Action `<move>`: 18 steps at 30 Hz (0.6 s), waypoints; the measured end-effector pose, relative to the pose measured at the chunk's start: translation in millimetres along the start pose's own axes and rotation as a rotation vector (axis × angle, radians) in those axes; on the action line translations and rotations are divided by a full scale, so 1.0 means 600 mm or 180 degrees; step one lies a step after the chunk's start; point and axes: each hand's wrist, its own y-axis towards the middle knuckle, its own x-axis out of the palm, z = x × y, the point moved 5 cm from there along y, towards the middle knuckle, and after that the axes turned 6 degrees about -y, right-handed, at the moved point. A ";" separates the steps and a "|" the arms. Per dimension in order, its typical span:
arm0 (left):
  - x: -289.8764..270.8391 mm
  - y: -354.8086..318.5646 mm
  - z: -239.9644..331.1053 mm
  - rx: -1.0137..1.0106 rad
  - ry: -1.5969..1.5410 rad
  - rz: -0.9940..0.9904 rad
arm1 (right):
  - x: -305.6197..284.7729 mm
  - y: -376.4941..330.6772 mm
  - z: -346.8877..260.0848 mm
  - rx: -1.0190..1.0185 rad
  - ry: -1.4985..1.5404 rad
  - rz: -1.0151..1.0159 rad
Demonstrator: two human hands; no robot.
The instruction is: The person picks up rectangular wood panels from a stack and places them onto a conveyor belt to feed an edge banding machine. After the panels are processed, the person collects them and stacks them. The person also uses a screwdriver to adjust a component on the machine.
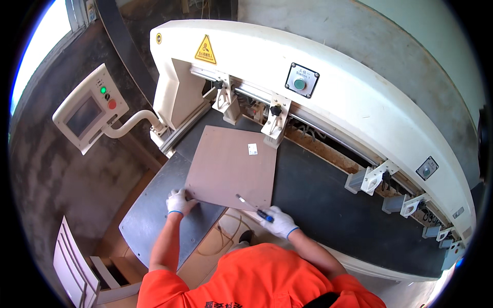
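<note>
A flat brownish square panel (233, 167) with a small white label lies on the dark machine table (328, 200). My left hand (179, 202), in a white glove with a blue cuff, rests beside the panel's left front corner, fingers apart on the table surface. By the right front corner, my gloved right hand (280, 223) is closed round a hand tool (266, 216) with a blue and black handle. Its narrow silvery blade points up and left over the panel's front edge. I cannot make out the tool's exact kind.
Behind the panel stand several clamp blocks (276, 120) on a rail under a curved white machine beam (246, 38). A control screen on an arm (84, 115) is at left. Pale boards (72, 262) lean at lower left. A thin cable (221, 236) hangs below the table edge.
</note>
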 end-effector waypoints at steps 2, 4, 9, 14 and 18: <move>0.023 0.014 0.066 0.0349 0.0020 -0.0170 | 0.031 0.014 -0.039 -0.0226 -0.0080 -0.0264; 0.046 0.045 0.085 0.0562 0.0183 -0.0039 | 0.081 0.033 -0.058 -0.0267 -0.0165 -0.0866; 0.057 0.133 0.093 0.0880 -0.0052 0.0068 | 0.127 0.014 -0.006 0.0266 0.0810 -0.0856; 0.056 0.179 0.109 0.0967 0.0101 0.0022 | -0.021 -0.004 -0.031 0.0701 0.0931 0.0697; 0.060 0.181 0.108 0.0975 0.0050 0.0072 | -0.193 -0.027 -0.090 0.0494 0.0921 0.1921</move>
